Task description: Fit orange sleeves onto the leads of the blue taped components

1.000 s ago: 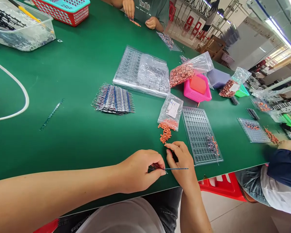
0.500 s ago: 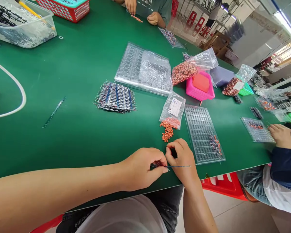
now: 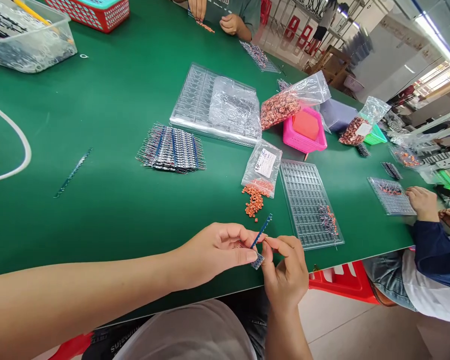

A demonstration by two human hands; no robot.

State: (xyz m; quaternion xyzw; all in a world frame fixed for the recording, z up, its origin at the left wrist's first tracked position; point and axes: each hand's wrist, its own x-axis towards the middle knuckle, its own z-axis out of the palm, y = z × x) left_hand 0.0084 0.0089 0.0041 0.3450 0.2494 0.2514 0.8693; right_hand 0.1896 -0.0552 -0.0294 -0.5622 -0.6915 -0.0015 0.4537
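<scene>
My left hand [image 3: 225, 250] is closed on a narrow blue circuit board strip [image 3: 263, 230], whose upper end sticks up past the fingertips. A speckled grey-blue end [image 3: 258, 261] shows below the thumb. My right hand [image 3: 287, 272] pinches thumb and forefinger together right beside the strip; whatever lies between those fingertips is too small to name. Just beyond both hands, small orange rings [image 3: 254, 202] spill from a labelled clear bag [image 3: 262, 167]. A stack of circuit strips with wire leads [image 3: 172, 149] lies farther left.
A ribbed clear tray [image 3: 303, 200] holding orange-tipped parts lies to the right, a larger clear tray [image 3: 195, 100] farther back. Behind are a pink basket [image 3: 305, 145] and a bag of copper-coloured rings [image 3: 281, 109]. A co-worker's hand [image 3: 423, 202] is at right; another person sits opposite.
The blue strip has turned from edge-on and level to slanting upward. My right hand has come round from above the strip to pinch at its right side. One orange ring lies nearer my hands.
</scene>
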